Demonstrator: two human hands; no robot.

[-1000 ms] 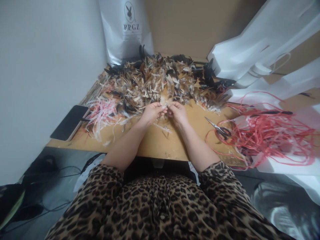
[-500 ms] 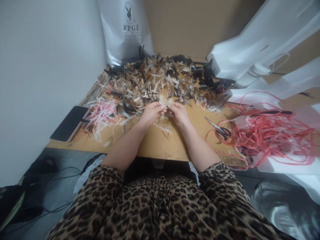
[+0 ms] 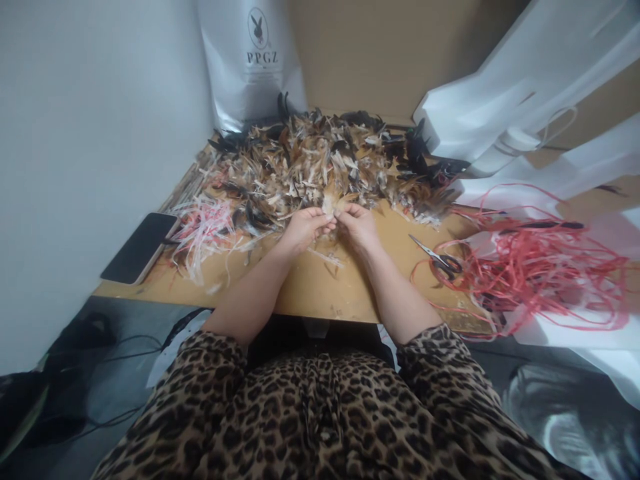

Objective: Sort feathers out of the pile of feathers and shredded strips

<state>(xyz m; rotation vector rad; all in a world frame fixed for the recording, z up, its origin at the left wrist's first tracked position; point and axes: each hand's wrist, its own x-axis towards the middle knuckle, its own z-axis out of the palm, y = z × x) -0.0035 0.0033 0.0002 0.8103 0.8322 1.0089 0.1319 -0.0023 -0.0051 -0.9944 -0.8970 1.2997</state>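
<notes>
Pale tan feathers [image 3: 332,199] stick up between my two hands at the near edge of a large heap of brown, black and cream feathers [image 3: 310,153]. My left hand [image 3: 303,228] is closed, thumb and fingers pinching the base of the pale feathers. My right hand [image 3: 359,227] pinches the same feathers from the other side, its fingertips almost meeting the left ones. The exact number of feathers is too small to tell. Beneath the hands a few thin pale strips [image 3: 327,257] lie on the wooden table [image 3: 320,287].
Left of the heap lie pink and white strips [image 3: 203,230] and a phone [image 3: 140,247]. Scissors [image 3: 440,257] rest on the right, beside a tangle of red string [image 3: 545,273]. A silvery bag [image 3: 255,87] stands behind; a white bottle [image 3: 505,150] leans at the back right.
The pale feathers between my fingertips have shifted slightly, and the fingers have moved a little. Both arms stay in nearly the same place.
</notes>
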